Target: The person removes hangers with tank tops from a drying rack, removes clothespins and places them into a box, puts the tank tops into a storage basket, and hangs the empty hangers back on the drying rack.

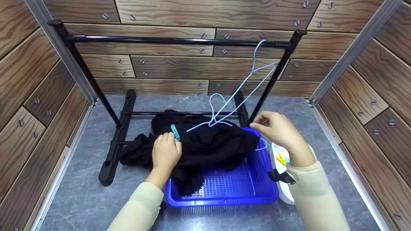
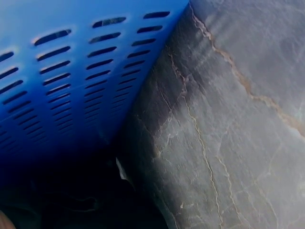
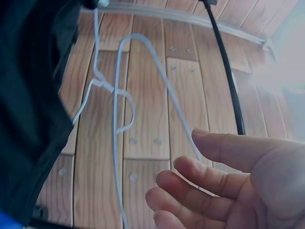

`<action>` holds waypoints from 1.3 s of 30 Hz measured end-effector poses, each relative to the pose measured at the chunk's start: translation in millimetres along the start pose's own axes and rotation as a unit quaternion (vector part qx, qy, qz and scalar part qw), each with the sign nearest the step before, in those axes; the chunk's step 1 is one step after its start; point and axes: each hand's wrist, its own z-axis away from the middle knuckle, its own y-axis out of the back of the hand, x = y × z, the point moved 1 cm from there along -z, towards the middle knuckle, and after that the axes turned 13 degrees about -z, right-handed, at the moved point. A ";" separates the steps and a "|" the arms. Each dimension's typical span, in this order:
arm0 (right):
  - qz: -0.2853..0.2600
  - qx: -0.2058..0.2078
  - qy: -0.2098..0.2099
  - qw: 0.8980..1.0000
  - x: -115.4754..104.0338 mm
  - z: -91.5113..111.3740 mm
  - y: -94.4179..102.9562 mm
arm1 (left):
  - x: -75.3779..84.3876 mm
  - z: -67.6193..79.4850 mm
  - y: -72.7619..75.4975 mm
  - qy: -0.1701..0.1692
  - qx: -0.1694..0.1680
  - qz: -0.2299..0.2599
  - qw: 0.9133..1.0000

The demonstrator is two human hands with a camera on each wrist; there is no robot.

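Note:
My left hand point(image 1: 166, 150) has its fingers curled into the black garment point(image 1: 218, 144), which drapes over the blue basket point(image 1: 224, 202). A blue clothespin point(image 1: 175, 132) sticks out just past its knuckles. Only a sliver of that hand shows in the left wrist view, beside dark cloth. My right hand point(image 1: 279, 130) hovers over the basket's far right corner; in the right wrist view its fingers point(image 3: 205, 183) are relaxed and hold nothing. A light blue hanger point(image 1: 212, 109) lies on the garment with its hook up. Another hanger point(image 1: 239, 88) hangs from the rack's rail.
The black clothes rack point(image 1: 179, 40) stands behind the basket, its left foot point(image 1: 107, 166) on the grey floor. Right of the basket, a white tub point(image 1: 285, 192) with a yellow clothespin point(image 1: 281, 158) is partly behind my right arm. Wood-patterned walls enclose three sides.

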 end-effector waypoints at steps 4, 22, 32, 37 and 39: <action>0.007 0.001 0.011 1.000 -15.2 -4.5 -10.0 | 0.3 0.2 0.1 0.001 0.000 0.002 1.000; 0.018 0.011 0.125 0.992 -92.1 -20.5 -59.1 | 1.0 -0.3 2.5 0.004 -0.014 -0.001 1.000; -0.005 0.011 0.163 0.987 -110.9 -33.4 -86.4 | 1.8 -0.6 3.2 0.007 -0.022 -0.006 1.000; -0.020 0.009 0.181 0.983 -117.3 -37.9 -109.7 | 0.8 -0.3 1.2 0.006 -0.020 -0.012 1.000; -0.022 0.006 0.190 0.982 -119.5 -39.1 -119.2 | 0.6 -0.3 1.0 0.005 -0.018 -0.015 1.000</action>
